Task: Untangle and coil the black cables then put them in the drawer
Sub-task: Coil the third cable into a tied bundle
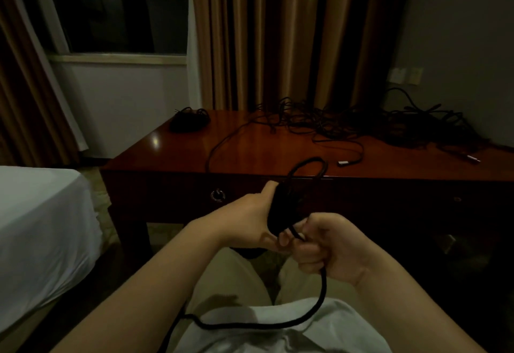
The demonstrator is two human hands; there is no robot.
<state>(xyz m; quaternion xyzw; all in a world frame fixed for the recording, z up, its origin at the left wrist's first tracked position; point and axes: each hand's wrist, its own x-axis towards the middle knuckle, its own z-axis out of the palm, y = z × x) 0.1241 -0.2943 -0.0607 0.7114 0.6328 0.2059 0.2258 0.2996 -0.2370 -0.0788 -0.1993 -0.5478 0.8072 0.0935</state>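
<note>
free tail of cable limp, light, trailing over lap | right hand fingers curled, pinching the strand | left hand gripping coil; hold at bundle's middle | tangled cables on desk; drawer closed

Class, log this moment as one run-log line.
stage: coiling | left hand: holds cable coil | right hand: pinches loose strand | tangled cables: on desk | drawer: closed
</note>
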